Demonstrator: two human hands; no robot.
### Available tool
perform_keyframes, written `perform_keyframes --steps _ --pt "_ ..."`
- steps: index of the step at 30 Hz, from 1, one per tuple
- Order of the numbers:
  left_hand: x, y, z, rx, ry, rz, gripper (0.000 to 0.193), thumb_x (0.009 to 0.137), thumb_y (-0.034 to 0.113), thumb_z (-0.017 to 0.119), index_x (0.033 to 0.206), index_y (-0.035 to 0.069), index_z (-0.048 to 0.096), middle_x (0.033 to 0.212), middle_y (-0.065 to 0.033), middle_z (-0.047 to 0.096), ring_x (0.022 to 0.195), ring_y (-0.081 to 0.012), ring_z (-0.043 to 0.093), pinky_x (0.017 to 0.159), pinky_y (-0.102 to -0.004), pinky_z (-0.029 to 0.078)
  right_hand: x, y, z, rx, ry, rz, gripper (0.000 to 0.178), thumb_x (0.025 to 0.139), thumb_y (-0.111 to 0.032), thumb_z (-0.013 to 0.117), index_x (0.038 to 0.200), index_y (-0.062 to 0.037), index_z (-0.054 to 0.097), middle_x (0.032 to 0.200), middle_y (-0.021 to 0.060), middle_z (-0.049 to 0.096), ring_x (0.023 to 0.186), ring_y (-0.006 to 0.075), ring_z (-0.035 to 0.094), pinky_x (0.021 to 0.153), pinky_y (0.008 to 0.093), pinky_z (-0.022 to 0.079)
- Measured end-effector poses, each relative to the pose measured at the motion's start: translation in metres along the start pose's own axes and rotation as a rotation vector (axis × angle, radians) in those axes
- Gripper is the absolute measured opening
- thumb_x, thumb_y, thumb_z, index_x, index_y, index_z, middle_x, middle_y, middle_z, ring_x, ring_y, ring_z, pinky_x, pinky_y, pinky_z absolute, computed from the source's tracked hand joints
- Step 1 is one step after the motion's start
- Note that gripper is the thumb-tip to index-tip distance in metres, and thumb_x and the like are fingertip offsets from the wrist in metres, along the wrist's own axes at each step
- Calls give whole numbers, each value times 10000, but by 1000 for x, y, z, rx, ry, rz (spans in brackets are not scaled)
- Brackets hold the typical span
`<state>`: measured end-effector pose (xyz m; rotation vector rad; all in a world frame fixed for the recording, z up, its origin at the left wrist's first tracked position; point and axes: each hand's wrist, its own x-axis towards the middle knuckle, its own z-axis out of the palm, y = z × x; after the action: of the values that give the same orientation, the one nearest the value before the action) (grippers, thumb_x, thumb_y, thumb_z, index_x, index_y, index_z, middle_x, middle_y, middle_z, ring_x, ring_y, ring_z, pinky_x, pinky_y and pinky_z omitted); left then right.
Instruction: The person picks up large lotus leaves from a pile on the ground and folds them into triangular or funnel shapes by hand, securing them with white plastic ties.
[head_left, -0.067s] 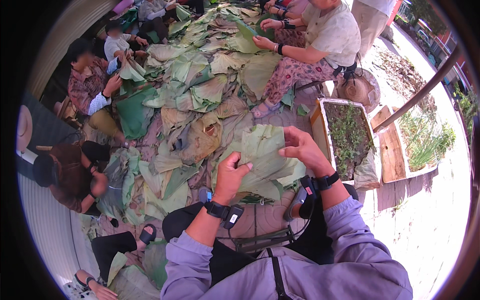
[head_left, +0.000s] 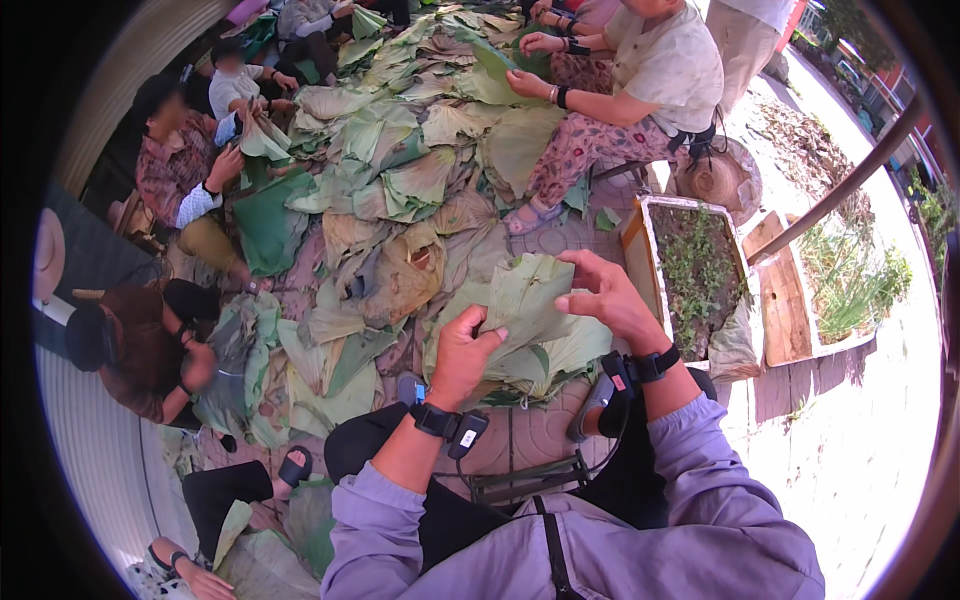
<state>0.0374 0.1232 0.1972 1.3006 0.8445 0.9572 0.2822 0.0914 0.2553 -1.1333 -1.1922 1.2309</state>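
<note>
A pale green dried lotus leaf point(head_left: 528, 300) is stretched between my two hands above my knees. My left hand point(head_left: 462, 352) pinches its left side, thumb on top and the other fingers curled behind. At the upper right edge, my right hand point(head_left: 606, 298) has its thumb and bent fingers closed round the leaf. More lotus leaves point(head_left: 570, 352) lie just beneath, partly covered by the held one. Both wrists carry black straps with small devices.
A long heap of lotus leaves point(head_left: 385, 165) stretches away ahead, with several seated people handling leaves along both sides. To the right stand a planter box point(head_left: 693, 275) of small plants, a straw hat point(head_left: 715, 180) and a slanting pole point(head_left: 850, 180). A stool frame point(head_left: 530, 482) shows between my legs.
The held leaf has tilted and its lower part has curled up, so it looks narrower. More of the leaves beneath shows now. Both hands have barely moved.
</note>
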Motion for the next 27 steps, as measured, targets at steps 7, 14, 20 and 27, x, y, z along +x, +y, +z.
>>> perform_keyframes --steps 7,14,20,27 --pt "-1 -3 -4 233 -6 -22 146 841 -14 658 983 11 634 941 35 624 862 -50 543 782 -233 456 7 22 -9 -496 221 -303 219 764 -52 763 941 -24 638 933 55 619 864 217 574 829 322 454" --pt "6 -14 0 98 50 -54 274 846 -43 610 1119 -28 629 1039 -35 666 914 -101 603 837 -262 476 -5 8 -6 -559 61 -372 204 742 -50 734 851 -33 562 878 51 593 863 216 563 843 320 440" --pt "6 -27 3 36 81 -101 306 838 -65 600 1142 -32 612 1067 -58 665 940 -126 619 853 -277 484 -7 14 8 -282 -41 -45 200 798 -99 735 915 -11 599 843 13 586 801 144 558 768 300 466" --pt "-3 -22 17 -69 -5 -221 274 811 -42 650 1080 -10 605 991 -27 635 879 -101 577 800 -268 477 -5 15 1 -486 -198 68 182 900 -114 684 1049 -12 671 866 46 575 835 132 552 756 296 443"
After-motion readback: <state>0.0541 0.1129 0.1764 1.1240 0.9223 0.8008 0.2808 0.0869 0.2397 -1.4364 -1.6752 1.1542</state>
